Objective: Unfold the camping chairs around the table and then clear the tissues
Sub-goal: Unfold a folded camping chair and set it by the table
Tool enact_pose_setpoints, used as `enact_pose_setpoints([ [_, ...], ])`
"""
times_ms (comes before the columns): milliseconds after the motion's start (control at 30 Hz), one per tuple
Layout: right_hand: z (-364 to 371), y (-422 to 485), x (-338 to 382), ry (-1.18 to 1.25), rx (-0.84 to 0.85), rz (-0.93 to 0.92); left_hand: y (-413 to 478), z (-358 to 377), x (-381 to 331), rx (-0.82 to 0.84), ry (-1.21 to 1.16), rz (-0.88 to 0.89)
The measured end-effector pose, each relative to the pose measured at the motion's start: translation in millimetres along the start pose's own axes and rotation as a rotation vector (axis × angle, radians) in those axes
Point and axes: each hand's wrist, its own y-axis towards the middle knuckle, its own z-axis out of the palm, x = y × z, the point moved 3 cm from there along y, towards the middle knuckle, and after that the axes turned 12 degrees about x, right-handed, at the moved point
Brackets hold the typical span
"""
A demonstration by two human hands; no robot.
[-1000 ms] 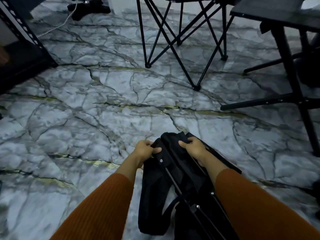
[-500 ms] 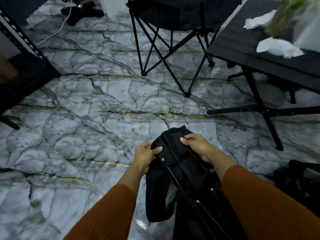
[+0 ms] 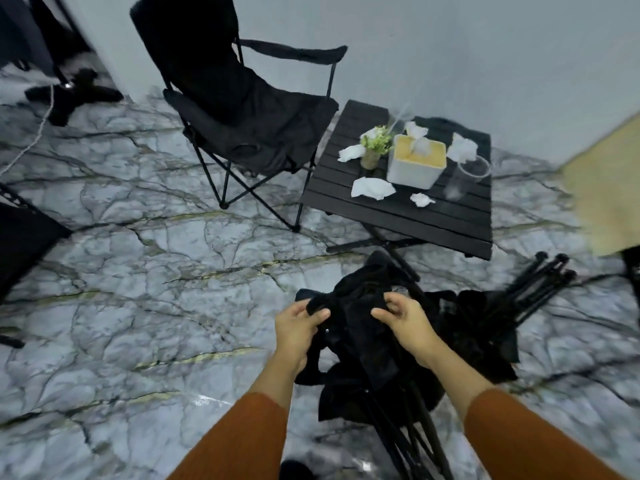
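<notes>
Folded camping chair [image 3: 360, 344] stands bunched on the marble floor [image 3: 138, 271], just off the near edge of the table [image 3: 415, 216], fabric crumpled at top, legs running down toward the person. Left hand [image 3: 298, 330] is clamped on the fabric at the chair's left side, thumb over a fold, fingers curled under. Right hand [image 3: 405, 323] grips the fabric on the right w/ thumb & forefinger pinching; other fingers half curled, not fully closed. Both sleeves orange.

2nd folded chair [image 3: 502, 306] lies on the floor just right of the held one, legs pointing up-right. Open chair [image 3: 242, 109] stands at the table's left edge.

On the tabletop: tissue box [image 3: 415, 161] about mid-table w/ a tissue sticking up. Crumpled tissues: one [image 3: 372, 188] toward the near-left, small one [image 3: 421, 199] near the front edge, one [image 3: 351, 152] at the left edge, one [image 3: 462, 148] right of the box. Small plant [image 3: 375, 143] just left of the box; clear cup [image 3: 464, 178] at its right.
</notes>
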Motion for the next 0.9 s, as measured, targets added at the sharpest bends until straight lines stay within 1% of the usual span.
enact_pose_setpoints([
  [67,-28,-46,12,0.016,-0.098,-0.031,-25,32,-20,0.072,0.121,0.041],
  [133,-54,-92,24,0.044,-0.159,-0.092,-51,60,-42,0.133,0.243,0.109],
  [267,-102,-181,36,0.116,-0.303,-0.129,-106,92,-94,0.194,0.442,0.282],
  [333,-120,-223,38,0.155,-0.391,-0.139,-131,92,-125,0.200,0.521,0.338],
  [433,-138,-281,36,0.222,-0.567,-0.177,-163,68,-176,0.157,0.635,0.425],
  [467,-141,-295,33,0.224,-0.587,-0.188,-171,56,-191,0.152,0.696,0.447],
  [533,-134,-313,28,0.179,-0.547,-0.169,-186,36,-211,0.192,0.892,0.463],
  [600,-121,-320,17,0.178,-0.556,-0.168,-196,23,-210,0.230,1.006,0.464],
  [700,-92,-328,-2,0.198,-0.593,-0.183,-209,5,-184,0.217,1.031,0.443],
  [767,-71,-330,-14,0.175,-0.568,-0.178,-215,-17,-162,0.189,1.099,0.400],
  [833,-49,-329,-24,0.128,-0.542,-0.145,-222,-46,-142,0.128,1.230,0.366],
  [900,-30,-326,-36,0.086,-0.500,-0.100,-234,-71,-122,0.115,1.364,0.355],
])
